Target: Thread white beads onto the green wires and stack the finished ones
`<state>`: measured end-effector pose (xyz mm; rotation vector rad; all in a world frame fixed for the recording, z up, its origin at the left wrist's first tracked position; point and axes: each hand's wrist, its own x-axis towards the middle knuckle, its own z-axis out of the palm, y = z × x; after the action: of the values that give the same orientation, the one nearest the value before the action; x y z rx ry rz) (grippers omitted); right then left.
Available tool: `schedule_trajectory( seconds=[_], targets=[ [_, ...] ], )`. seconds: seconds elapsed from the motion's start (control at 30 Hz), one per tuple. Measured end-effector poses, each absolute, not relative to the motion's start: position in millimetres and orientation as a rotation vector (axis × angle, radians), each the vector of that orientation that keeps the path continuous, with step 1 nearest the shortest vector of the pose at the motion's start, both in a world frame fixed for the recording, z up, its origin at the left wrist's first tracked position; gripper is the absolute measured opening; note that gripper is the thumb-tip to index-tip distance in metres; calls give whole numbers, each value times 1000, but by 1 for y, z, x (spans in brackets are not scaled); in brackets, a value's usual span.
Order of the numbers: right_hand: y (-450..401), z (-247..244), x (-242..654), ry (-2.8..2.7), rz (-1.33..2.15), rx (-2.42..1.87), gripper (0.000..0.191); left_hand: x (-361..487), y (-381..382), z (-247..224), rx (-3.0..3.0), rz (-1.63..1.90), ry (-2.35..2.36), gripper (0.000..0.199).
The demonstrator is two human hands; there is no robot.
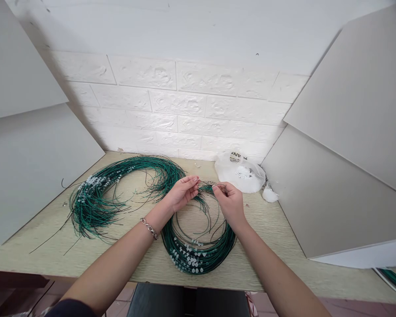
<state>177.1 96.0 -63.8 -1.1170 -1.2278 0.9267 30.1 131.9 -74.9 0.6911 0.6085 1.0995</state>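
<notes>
Above a coiled bundle of green and black wires [198,259] both my hands are raised close together. My left hand [185,191], with a chain bracelet at the wrist, has thumb and index finger pinched; what is between them is too small to make out. A short gap to the right, my right hand [230,202] pinches a thin dark wire [214,186] at its fingertips. Small white beads or stoppers [193,259] sit in a cluster on the front of the coil. Loose wire ends show behind and between the hands.
A second loose bundle of green wires [95,207] with white pieces curves across the table's left [46,251]. At the back right lies a clear plastic bag [255,182] holding small white pieces. Grey panels [36,163] flank both sides, and a white brick-patterned wall [191,105] stands behind.
</notes>
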Motion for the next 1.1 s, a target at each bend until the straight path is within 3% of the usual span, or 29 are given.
schedule_trajectory(
  seconds=[1.1],
  targets=[
    [95, -64, 177, -1249, 901, -1134, 21, 31, 131, -73, 680, 1107, 616, 10]
  ],
)
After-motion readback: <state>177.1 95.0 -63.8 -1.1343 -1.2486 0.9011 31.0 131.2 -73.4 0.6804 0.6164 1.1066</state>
